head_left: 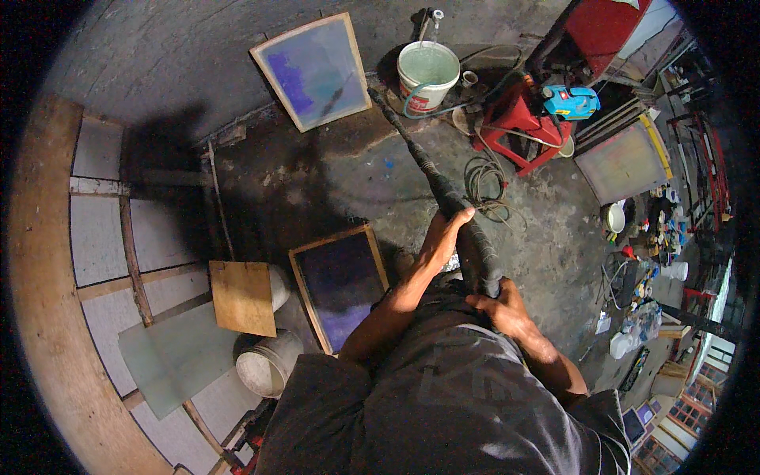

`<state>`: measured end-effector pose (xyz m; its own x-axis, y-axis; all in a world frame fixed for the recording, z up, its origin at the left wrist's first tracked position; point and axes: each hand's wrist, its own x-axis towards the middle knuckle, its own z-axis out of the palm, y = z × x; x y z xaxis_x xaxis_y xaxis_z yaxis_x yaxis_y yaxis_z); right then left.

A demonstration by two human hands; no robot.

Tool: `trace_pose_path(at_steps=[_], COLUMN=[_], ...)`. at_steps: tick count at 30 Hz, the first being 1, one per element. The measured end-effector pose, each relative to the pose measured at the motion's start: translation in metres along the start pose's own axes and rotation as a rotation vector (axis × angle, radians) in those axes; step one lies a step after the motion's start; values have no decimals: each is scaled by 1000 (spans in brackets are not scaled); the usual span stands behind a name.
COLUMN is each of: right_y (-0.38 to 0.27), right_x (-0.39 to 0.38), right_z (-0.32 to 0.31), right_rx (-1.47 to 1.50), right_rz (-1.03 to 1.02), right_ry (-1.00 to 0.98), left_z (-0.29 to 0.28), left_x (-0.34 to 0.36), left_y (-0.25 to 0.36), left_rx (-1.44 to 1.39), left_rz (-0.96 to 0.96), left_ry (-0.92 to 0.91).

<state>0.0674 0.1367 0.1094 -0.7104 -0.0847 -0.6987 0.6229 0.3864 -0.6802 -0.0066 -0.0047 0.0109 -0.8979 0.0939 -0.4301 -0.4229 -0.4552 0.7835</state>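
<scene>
A long black spray wand point(431, 170), wrapped in tape and tapering to its tip, slants up and left from my body. My left hand point(443, 241) is wrapped round its middle. At the thick near end my right hand point(505, 307) grips it, fingers partly hidden. Beyond the tip, a wood-framed printing screen point(324, 67) leans on the wall, with a violet patch on the left of its pale mesh. Another framed screen point(328, 269), dark with violet near its bottom, stands to the left of my left forearm.
A white bucket of water point(428, 67) stands under a tap point(437, 16). A blue pressure washer point(570, 103) sits on a red stool point(518, 127), with a coiled hose point(484, 184) on the floor. At left are a glass sheet point(170, 356), a wooden board point(241, 299) and a bucket point(265, 368).
</scene>
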Motion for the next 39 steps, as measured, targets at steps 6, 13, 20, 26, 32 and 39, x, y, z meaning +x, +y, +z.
trace_pose_path(at_steps=[6, 13, 20, 26, 32, 39], right_y=[22, 15, 15, 20, 18, 13], right_x=[10, 6, 9, 12, 12, 11], right_z=[-5, -2, -7, -11, -12, -13], right_rx=[5, 17, -17, -60, -32, -50], right_rz=[-60, -69, -52, -59, -36, -31], right_ry=[-65, 3, -61, -67, -72, -56], left_z=[1, 3, 3, 4, 4, 5], left_x=[2, 2, 5, 5, 7, 5], left_y=[1, 3, 1, -1, -4, 1], left_rx=[37, 45, 72, 77, 80, 88], left_rz=[6, 1, 15, 32, 13, -6], left_ry=[-26, -8, -14, -14, -13, -28])
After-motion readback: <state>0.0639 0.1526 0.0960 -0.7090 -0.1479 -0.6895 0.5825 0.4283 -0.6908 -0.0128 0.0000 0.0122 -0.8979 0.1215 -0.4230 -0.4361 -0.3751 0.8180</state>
